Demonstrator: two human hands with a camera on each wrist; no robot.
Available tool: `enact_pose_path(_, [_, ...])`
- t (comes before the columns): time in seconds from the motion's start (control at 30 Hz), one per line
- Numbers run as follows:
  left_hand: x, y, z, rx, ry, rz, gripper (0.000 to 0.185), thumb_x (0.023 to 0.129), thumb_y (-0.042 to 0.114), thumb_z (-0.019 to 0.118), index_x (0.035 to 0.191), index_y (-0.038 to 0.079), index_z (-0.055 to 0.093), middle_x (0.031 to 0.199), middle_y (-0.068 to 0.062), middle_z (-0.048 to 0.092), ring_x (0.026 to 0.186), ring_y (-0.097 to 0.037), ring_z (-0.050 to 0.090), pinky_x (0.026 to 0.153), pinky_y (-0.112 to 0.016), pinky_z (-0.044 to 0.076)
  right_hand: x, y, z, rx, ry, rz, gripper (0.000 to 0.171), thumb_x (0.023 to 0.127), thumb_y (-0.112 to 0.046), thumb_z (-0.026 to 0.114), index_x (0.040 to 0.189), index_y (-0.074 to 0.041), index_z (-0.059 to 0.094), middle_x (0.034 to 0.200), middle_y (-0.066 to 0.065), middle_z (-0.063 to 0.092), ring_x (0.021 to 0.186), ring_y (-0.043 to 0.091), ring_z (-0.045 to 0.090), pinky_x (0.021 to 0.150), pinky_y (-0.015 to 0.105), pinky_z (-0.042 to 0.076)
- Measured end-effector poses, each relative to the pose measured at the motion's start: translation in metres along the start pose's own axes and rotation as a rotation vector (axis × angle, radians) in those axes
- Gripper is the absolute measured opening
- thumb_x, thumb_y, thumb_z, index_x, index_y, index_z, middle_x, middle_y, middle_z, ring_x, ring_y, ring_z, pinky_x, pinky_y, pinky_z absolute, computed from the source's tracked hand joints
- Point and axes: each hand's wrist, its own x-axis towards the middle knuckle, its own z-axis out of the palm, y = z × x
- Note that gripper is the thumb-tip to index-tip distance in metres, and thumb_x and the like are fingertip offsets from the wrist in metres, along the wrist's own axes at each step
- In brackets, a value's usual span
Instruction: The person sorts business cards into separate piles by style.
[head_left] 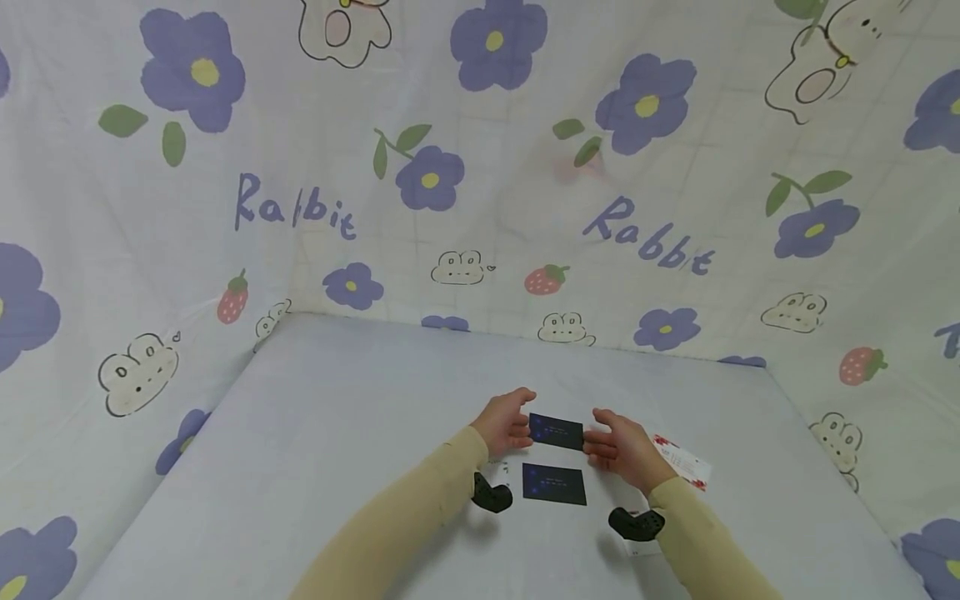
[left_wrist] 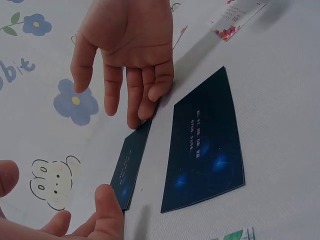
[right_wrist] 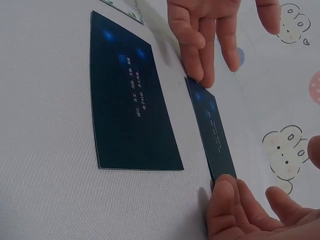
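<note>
A dark blue card [head_left: 557,431] with small pale print lies between my hands, farther from me than a second, matching card [head_left: 554,485] on the table. My left hand [head_left: 502,425] is at the far card's left end, its lower fingertips right at the edge. At the other end is my right hand [head_left: 622,450], fingers stretched inward with the tips meeting that edge. Both thumbs stand up, away from the card. In the right wrist view, the far card [right_wrist: 212,127] spans from one hand's fingertips to the other's, and the near card [right_wrist: 127,105] lies flat and untouched.
A white card with red flowers [head_left: 684,462] lies right of my right hand. Another white card [head_left: 501,473] is partly hidden behind my left wrist, and one more [head_left: 642,548] shows under the right wrist's black mount [head_left: 636,524]. A flower-printed cloth [head_left: 465,225] hangs behind the white table.
</note>
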Motion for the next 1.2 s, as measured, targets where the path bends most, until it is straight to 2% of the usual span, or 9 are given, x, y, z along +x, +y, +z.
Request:
enact_pose_path(0.3, [-0.01, 0.001, 0.002, 0.004, 0.004, 0.001, 0.065, 0.099, 0.036, 0.057, 0.151, 0.0, 0.042, 0.148, -0.034, 0.047, 0.127, -0.04, 0.055, 0.098, -0.043, 0.057, -0.002, 0.006, -0.005, 0.062, 0.007, 0.002, 0.07, 0.107, -0.04, 0.047, 0.16, -0.002, 0.023, 0.124, 0.017, 0.062, 0.087, 0.016, 0.064, 0.076, 0.023, 0.055])
enact_pose_path(0.4, [-0.015, 0.001, 0.003, -0.002, -0.015, 0.002, 0.064, 0.1, 0.035, 0.056, 0.152, 0.0, 0.041, 0.148, -0.034, 0.046, 0.127, -0.041, 0.055, 0.1, -0.044, 0.056, -0.008, 0.006, -0.007, 0.071, -0.004, 0.01, 0.069, 0.107, -0.04, 0.046, 0.16, -0.002, 0.022, 0.118, 0.013, 0.064, 0.086, 0.015, 0.064, 0.076, 0.023, 0.055])
enact_pose_path(0.47, [-0.019, 0.001, 0.002, -0.009, -0.042, 0.01, 0.065, 0.101, 0.035, 0.055, 0.154, 0.001, 0.04, 0.149, -0.034, 0.045, 0.131, -0.042, 0.053, 0.101, -0.044, 0.055, -0.013, 0.005, -0.009, 0.068, -0.009, 0.003, 0.069, 0.107, -0.039, 0.045, 0.16, -0.002, 0.022, 0.121, 0.014, 0.064, 0.086, 0.014, 0.064, 0.076, 0.023, 0.055])
enact_pose_path(0.53, [-0.023, 0.001, 0.002, -0.018, -0.075, 0.02, 0.064, 0.101, 0.035, 0.054, 0.155, 0.003, 0.039, 0.151, -0.034, 0.043, 0.133, -0.043, 0.052, 0.1, -0.043, 0.055, -0.019, 0.004, -0.01, 0.062, -0.019, -0.01, 0.069, 0.108, -0.039, 0.044, 0.161, -0.001, 0.022, 0.13, 0.019, 0.062, 0.087, 0.014, 0.065, 0.077, 0.023, 0.054])
enact_pose_path(0.63, [-0.03, 0.002, 0.0, -0.028, -0.124, 0.03, 0.063, 0.103, 0.034, 0.051, 0.156, 0.004, 0.038, 0.154, -0.035, 0.039, 0.137, -0.043, 0.049, 0.099, -0.041, 0.054, -0.027, 0.003, -0.012, 0.036, -0.033, -0.035, 0.068, 0.108, -0.039, 0.041, 0.161, -0.001, 0.021, 0.147, 0.027, 0.05, 0.093, 0.014, 0.065, 0.08, 0.023, 0.053])
enact_pose_path(0.73, [-0.04, 0.0, -0.003, -0.038, -0.147, 0.027, 0.061, 0.103, 0.033, 0.051, 0.156, 0.004, 0.038, 0.155, -0.034, 0.038, 0.137, -0.043, 0.049, 0.098, -0.039, 0.054, -0.036, 0.004, -0.012, 0.005, -0.046, -0.055, 0.067, 0.108, -0.04, 0.04, 0.161, -0.002, 0.021, 0.156, 0.031, 0.04, 0.098, 0.016, 0.064, 0.083, 0.024, 0.051])
enact_pose_path(0.9, [-0.058, -0.006, -0.009, -0.039, -0.171, 0.032, 0.063, 0.103, 0.032, 0.053, 0.156, 0.004, 0.037, 0.155, -0.033, 0.039, 0.137, -0.044, 0.049, 0.097, -0.037, 0.056, -0.051, 0.01, -0.011, -0.009, -0.057, -0.056, 0.066, 0.109, -0.04, 0.039, 0.16, -0.002, 0.023, 0.155, 0.029, 0.044, 0.1, 0.017, 0.065, 0.085, 0.027, 0.05])
enact_pose_path(1.2, [-0.087, -0.016, -0.012, -0.035, -0.192, 0.04, 0.068, 0.103, 0.028, 0.051, 0.159, -0.001, 0.025, 0.155, -0.036, 0.038, 0.14, -0.048, 0.046, 0.107, -0.048, 0.051, -0.068, 0.021, -0.011, -0.013, -0.102, -0.049, 0.066, 0.109, -0.038, 0.04, 0.159, 0.0, 0.023, 0.148, 0.027, 0.053, 0.097, 0.017, 0.067, 0.083, 0.028, 0.052])
